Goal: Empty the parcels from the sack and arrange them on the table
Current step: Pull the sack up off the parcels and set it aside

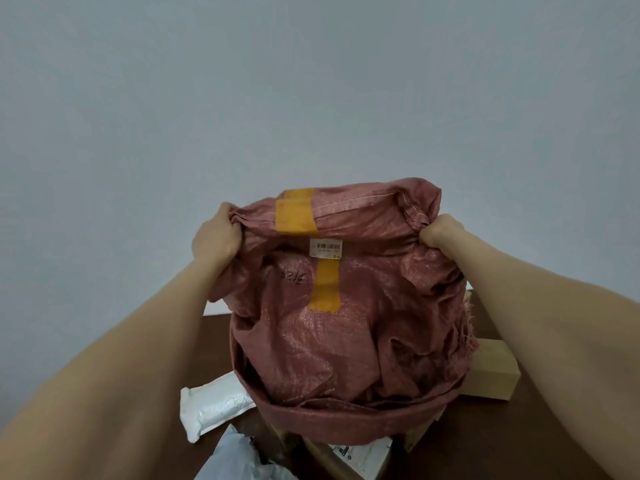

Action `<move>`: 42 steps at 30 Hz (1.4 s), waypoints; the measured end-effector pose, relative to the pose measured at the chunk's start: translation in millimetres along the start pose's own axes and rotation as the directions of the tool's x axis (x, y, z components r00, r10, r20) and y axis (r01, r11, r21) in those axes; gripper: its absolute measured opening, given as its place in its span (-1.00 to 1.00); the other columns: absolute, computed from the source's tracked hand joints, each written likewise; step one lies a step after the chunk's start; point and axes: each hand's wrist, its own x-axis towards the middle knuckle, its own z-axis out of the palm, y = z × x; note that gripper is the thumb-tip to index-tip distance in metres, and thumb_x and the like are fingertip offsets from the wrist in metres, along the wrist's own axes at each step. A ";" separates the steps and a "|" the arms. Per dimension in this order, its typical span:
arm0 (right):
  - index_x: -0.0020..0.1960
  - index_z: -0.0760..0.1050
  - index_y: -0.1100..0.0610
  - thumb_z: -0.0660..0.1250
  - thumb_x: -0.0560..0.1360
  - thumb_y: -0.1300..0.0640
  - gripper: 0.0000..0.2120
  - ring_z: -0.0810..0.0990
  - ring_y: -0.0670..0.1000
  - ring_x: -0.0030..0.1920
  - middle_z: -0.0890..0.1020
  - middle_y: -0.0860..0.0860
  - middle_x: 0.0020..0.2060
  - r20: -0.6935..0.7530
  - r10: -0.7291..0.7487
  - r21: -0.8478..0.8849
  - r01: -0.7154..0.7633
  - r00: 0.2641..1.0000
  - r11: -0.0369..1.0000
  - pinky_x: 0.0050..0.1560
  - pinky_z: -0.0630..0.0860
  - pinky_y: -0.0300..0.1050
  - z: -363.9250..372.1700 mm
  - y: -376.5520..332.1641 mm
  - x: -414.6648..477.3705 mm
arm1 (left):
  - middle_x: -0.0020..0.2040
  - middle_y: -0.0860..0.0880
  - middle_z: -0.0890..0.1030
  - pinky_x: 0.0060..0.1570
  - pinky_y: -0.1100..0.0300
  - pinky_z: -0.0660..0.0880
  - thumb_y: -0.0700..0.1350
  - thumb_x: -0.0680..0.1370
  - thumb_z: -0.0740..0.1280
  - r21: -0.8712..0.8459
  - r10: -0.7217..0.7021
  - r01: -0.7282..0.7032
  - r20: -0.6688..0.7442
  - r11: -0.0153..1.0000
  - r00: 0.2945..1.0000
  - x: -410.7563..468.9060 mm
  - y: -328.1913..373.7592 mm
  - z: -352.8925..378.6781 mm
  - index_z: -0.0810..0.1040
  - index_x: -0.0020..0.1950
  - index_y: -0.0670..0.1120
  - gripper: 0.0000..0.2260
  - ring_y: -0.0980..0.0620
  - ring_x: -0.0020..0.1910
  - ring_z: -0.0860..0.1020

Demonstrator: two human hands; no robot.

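Upending sack (346, 323) over table (485, 441) to tip parcels out.
Clenching left hand (216, 237) and right hand (440, 233) on bunched top corners, holding mouth down for free fall, with mailer (214, 407) out near left, box (491, 372) at right, more under mouth.

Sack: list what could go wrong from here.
1. The sack hangs mouth-down; anything left inside may drop onto the cardboard box or the white padded parcel below.
2. The left grip and right grip pinch only bunched corners, so the fabric might slip.
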 end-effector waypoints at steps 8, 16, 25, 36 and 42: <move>0.23 0.54 0.11 0.62 0.02 -0.21 -0.15 0.57 0.09 0.17 0.61 0.03 0.15 0.280 -0.174 -0.079 0.203 0.944 0.976 0.24 0.44 -0.06 42.3 -5.1 -5.3 | 0.47 -0.14 0.16 0.35 -0.07 0.34 0.48 0.19 0.37 0.411 -0.066 -0.234 0.597 0.881 0.800 -37.8 5.9 40.6 0.05 0.53 0.21 0.01 -0.21 0.40 0.32; 0.29 0.46 0.15 0.37 0.43 0.10 -0.56 0.51 0.16 0.24 0.51 0.11 0.26 0.121 -0.116 -0.422 0.156 0.986 0.893 0.12 0.48 -0.01 51.5 3.5 -22.2 | 0.24 -0.07 0.40 0.11 0.05 0.36 0.01 0.50 0.31 0.597 0.047 -0.329 0.436 0.731 0.898 -51.8 -11.6 83.3 0.47 0.30 -0.01 -0.63 -0.10 0.17 0.49; 0.30 0.43 0.19 0.20 0.51 0.16 -0.63 0.48 0.23 0.27 0.49 0.19 0.27 -0.014 -0.064 -0.216 0.060 0.998 0.975 0.19 0.43 0.01 47.6 4.3 -5.4 | 0.12 -0.27 0.56 -0.02 -0.05 0.46 -0.11 0.57 0.19 0.233 0.160 -0.221 0.256 0.947 0.953 -28.6 -21.1 75.8 0.40 0.21 -0.21 -0.73 -0.30 0.07 0.53; 0.39 0.33 0.05 0.59 -0.29 -0.27 0.29 0.50 0.14 0.28 0.52 0.02 0.27 0.284 -0.157 -0.391 0.264 0.946 0.882 0.30 0.42 0.02 56.6 6.6 27.8 | 0.23 0.07 0.54 0.16 0.05 0.42 0.43 0.13 0.46 0.603 -0.079 -0.306 0.527 0.737 0.846 -15.0 -27.6 64.1 0.36 0.37 0.09 -0.11 -0.05 0.24 0.51; 0.28 0.46 0.15 0.26 0.47 0.23 -0.62 0.51 0.20 0.25 0.51 0.14 0.25 0.086 -0.233 -0.520 0.243 0.969 0.819 0.15 0.48 -0.03 49.6 8.4 -8.7 | 0.01 0.07 0.59 -0.12 0.20 0.36 0.01 0.48 0.36 0.697 0.048 -0.292 0.347 0.655 0.937 -26.2 -28.9 71.8 0.53 0.13 0.05 -0.77 -0.01 0.03 0.59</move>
